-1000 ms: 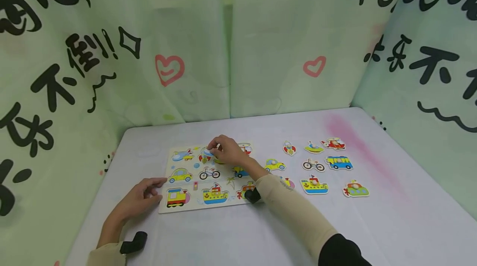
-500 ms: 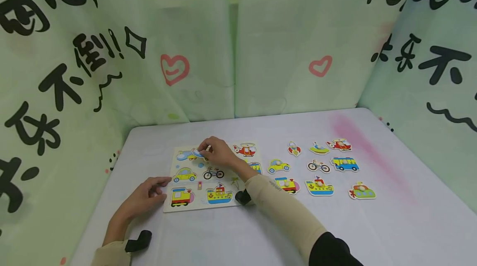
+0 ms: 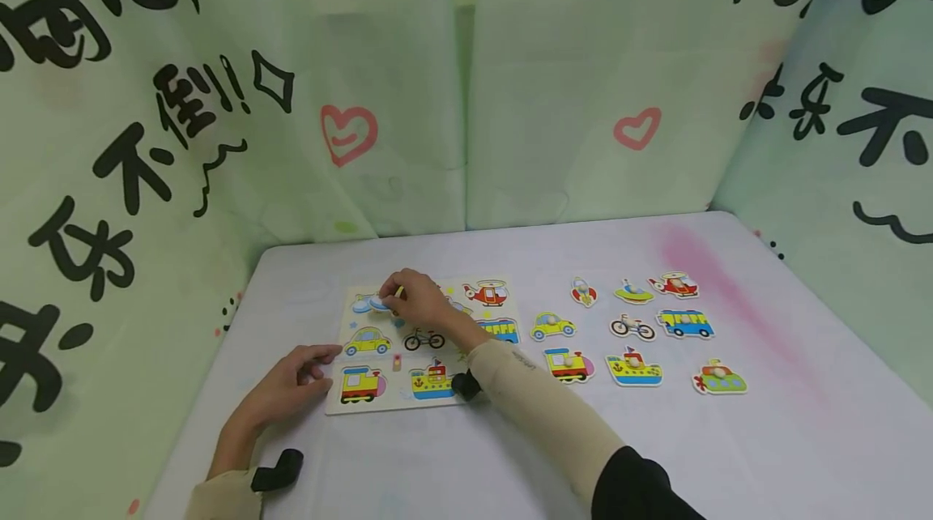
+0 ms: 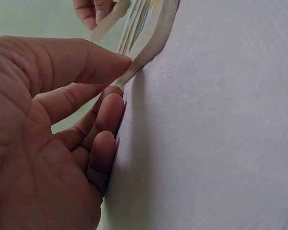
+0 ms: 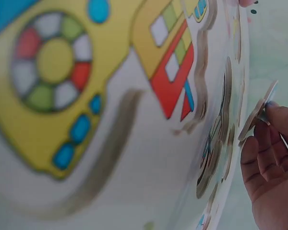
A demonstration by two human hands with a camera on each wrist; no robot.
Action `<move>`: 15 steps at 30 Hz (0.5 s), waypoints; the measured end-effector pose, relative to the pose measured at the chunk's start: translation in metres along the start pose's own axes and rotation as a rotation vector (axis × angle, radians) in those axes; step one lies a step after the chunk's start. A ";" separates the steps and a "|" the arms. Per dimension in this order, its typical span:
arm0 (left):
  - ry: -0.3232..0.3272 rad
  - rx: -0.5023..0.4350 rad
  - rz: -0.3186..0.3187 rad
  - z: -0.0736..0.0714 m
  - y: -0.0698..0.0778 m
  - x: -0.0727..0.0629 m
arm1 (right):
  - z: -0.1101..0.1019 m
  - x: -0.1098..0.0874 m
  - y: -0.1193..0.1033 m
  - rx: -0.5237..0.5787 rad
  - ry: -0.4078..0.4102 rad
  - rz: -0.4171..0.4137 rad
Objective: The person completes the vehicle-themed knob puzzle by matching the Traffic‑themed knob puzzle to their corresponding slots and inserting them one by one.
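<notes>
Piece (image 5: 252, 116) at the far left of the board (image 3: 397, 402), pinched in the right hand (image 3: 419, 303), thumb against fingers; contact with board unclear. Left hand (image 3: 291, 379) loose-fingered, touching board's left edge. Piece looks thin, flat: probably light, stiff, not very slippery, thin edges perhaps prone to chipping; best taken by opposite rims, face kept level. No brand seen. Black characters on curtains (image 3: 408, 196), "不" legible both sides, others tilted or cropped; sleeve (image 3: 550, 415) print too small to read
</notes>
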State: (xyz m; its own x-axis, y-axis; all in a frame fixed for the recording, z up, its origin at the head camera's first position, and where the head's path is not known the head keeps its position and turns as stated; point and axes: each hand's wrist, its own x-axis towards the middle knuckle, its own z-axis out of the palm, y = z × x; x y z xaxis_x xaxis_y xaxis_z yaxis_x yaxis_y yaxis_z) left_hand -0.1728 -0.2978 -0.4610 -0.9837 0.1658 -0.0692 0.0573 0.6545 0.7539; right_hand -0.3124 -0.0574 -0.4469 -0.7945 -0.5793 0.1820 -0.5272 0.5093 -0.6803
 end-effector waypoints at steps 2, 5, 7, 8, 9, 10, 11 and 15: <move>0.004 0.000 0.004 0.000 0.001 0.001 | 0.000 0.002 -0.002 0.002 -0.003 0.010; 0.005 0.011 -0.008 0.000 0.002 0.003 | -0.002 0.006 -0.007 0.015 -0.023 0.032; 0.007 0.014 -0.021 0.000 0.002 0.003 | -0.002 0.009 -0.011 0.012 -0.038 0.035; 0.006 0.014 -0.025 -0.001 0.002 0.002 | -0.001 0.010 -0.013 0.009 -0.047 0.041; 0.006 0.013 -0.026 -0.001 0.002 0.002 | 0.000 0.012 -0.014 0.006 -0.054 0.047; 0.006 0.011 -0.024 -0.001 0.001 0.001 | 0.001 0.013 -0.015 0.001 -0.058 0.051; 0.007 0.010 -0.025 -0.001 0.001 0.001 | 0.002 0.015 -0.015 -0.005 -0.063 0.056; 0.008 0.005 -0.021 0.001 -0.002 0.001 | 0.006 0.019 -0.014 -0.020 -0.071 0.074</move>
State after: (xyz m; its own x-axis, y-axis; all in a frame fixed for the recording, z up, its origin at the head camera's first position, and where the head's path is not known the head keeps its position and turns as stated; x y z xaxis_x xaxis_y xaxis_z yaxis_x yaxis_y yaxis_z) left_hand -0.1740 -0.2982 -0.4629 -0.9861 0.1458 -0.0797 0.0372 0.6611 0.7493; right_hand -0.3179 -0.0796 -0.4384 -0.8087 -0.5826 0.0809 -0.4744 0.5647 -0.6753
